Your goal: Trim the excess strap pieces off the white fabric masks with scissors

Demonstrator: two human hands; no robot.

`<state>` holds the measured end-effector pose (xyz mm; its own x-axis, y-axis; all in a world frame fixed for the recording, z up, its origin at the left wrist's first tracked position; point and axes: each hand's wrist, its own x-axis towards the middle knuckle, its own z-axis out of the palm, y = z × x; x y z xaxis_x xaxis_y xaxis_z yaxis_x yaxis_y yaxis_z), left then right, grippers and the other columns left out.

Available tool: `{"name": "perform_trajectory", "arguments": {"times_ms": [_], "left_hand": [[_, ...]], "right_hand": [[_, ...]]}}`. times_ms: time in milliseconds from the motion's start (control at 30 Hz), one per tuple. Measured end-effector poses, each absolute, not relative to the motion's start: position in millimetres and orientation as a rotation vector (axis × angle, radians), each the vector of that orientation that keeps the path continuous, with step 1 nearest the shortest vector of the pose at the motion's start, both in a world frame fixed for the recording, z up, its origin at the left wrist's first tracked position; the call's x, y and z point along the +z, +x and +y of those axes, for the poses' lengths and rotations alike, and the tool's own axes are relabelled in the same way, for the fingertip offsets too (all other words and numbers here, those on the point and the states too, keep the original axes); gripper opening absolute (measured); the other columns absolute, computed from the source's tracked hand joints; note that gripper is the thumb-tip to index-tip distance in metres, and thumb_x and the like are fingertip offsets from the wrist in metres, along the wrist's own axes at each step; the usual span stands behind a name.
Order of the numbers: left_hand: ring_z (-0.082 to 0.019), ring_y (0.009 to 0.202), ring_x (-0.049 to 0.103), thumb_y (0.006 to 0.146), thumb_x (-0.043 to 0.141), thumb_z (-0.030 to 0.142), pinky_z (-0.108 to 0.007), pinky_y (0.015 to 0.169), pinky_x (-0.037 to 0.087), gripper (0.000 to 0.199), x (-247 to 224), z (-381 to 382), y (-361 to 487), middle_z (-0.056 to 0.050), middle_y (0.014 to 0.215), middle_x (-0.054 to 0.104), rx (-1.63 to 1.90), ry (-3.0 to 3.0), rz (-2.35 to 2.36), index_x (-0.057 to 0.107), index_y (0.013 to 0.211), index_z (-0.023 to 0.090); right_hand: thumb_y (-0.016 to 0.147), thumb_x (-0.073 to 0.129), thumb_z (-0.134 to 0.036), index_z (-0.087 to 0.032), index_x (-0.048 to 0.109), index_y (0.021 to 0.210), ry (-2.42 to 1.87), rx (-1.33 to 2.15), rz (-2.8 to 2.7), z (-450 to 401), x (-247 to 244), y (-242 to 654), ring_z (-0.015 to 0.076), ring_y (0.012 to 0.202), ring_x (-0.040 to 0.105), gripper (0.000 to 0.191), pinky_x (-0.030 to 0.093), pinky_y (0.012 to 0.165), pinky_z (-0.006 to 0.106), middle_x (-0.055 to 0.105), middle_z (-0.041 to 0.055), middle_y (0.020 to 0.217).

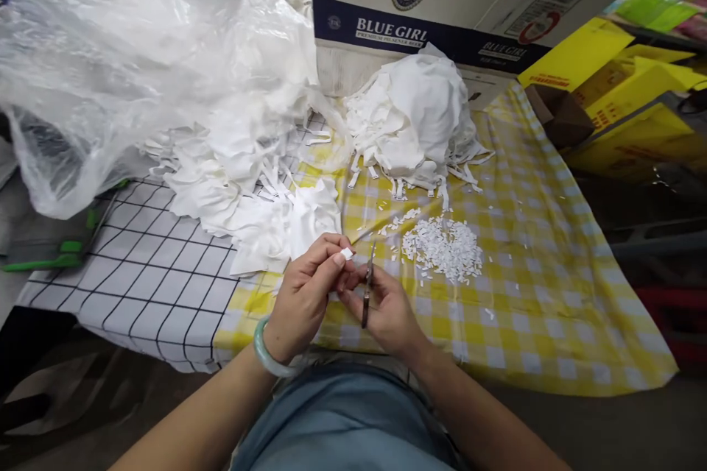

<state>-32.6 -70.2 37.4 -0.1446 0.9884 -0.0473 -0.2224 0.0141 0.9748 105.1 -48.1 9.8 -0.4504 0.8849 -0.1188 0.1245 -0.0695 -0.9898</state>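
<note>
Near the table's front edge, my left hand (309,283) pinches a small white fabric piece (347,254) between thumb and fingers. Whether it joins a larger cloth is hidden behind the hand. My right hand (389,309) grips small dark scissors (367,291), blades pointing away from me, close beside the left fingertips. Just beyond my left hand lie crumpled white cloth pieces (265,224) with narrow straps. To the right of my hands is a heap of tiny white clippings (445,249), some scattered around it.
A mound of white strapped fabric pieces (420,114) stands before a large Blue Girl carton (364,33). Clear plastic (110,81) covers cloth at the left. Yellow boxes (618,96) stand right of the table. The yellow checked tablecloth (552,309) hangs over the front edge.
</note>
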Motion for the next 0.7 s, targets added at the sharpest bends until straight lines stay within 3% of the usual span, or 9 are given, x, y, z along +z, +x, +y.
{"name": "perform_trajectory", "arguments": {"times_ms": [100, 267, 700], "left_hand": [[-0.014, 0.078, 0.05, 0.096, 0.052, 0.03, -0.025, 0.066, 0.044, 0.028, 27.6, -64.4, -15.3, -0.006, 0.1, 0.051, 1.375, 1.013, 1.223, 0.06, 0.073, 0.016], [-0.021, 0.108, 0.049, 0.098, 0.048, 0.028, -0.027, 0.079, 0.045, 0.026, 23.5, -59.2, 1.9, -0.007, 0.106, 0.048, 1.327, 1.178, 1.232, 0.058, 0.076, 0.018], [-0.021, 0.102, 0.049, 0.098, 0.049, 0.03, -0.027, 0.074, 0.046, 0.023, 14.6, -57.6, 7.1, -0.008, 0.105, 0.046, 1.283, 1.208, 1.239, 0.06, 0.08, 0.019]], "right_hand": [[0.076, 0.074, -0.048, -0.02, 0.056, 0.074, -1.266, 1.153, -1.972, -33.4, 21.0, 142.4, 0.0189, 0.078, 0.052, 0.033, 0.042, 0.075, 0.032, 0.057, 0.0025, 0.078], [0.075, 0.074, -0.051, -0.02, 0.05, 0.061, -1.308, 1.0, -2.189, -24.5, 30.8, 172.1, 0.0148, 0.062, 0.046, 0.041, 0.035, 0.064, 0.029, 0.053, -0.0002, 0.062], [0.072, 0.076, -0.051, -0.021, 0.048, 0.056, -1.373, 1.02, -2.222, -24.7, 23.3, 172.5, 0.0124, 0.056, 0.046, 0.044, 0.034, 0.062, 0.028, 0.054, -0.002, 0.054]]}}
